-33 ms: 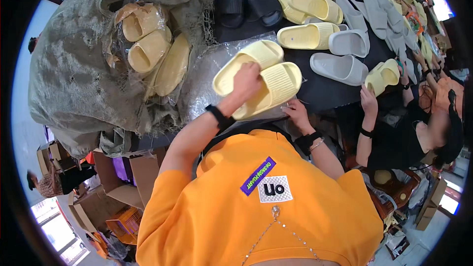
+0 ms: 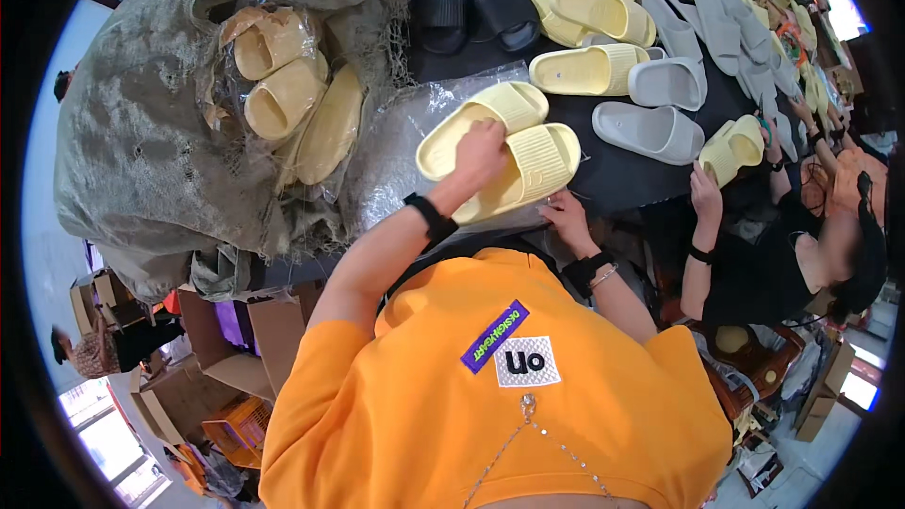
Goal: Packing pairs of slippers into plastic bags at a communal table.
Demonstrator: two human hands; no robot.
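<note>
My left hand (image 2: 483, 153) is closed on a pair of pale yellow slide slippers (image 2: 545, 165), lying side by side with ribbed straps toward the right. The slippers are over a clear plastic bag (image 2: 401, 137) spread on the black table. To the right of their lower edge, my right hand (image 2: 569, 219) has its fingers pinched together at the bag's near edge. The bag's part under the slippers is hidden.
At left bulges a grey-green woven sack (image 2: 141, 132) with bagged yellow slippers (image 2: 283, 99). Black slippers (image 2: 500, 0), more yellow slippers (image 2: 584, 69) and grey slippers (image 2: 650, 130) lie beyond. On the right, a co-worker's hand (image 2: 705, 190) holds a yellow slipper (image 2: 731, 149).
My left hand and the pair of slippers have shifted slightly to the right. My right hand stays nearly in place.
</note>
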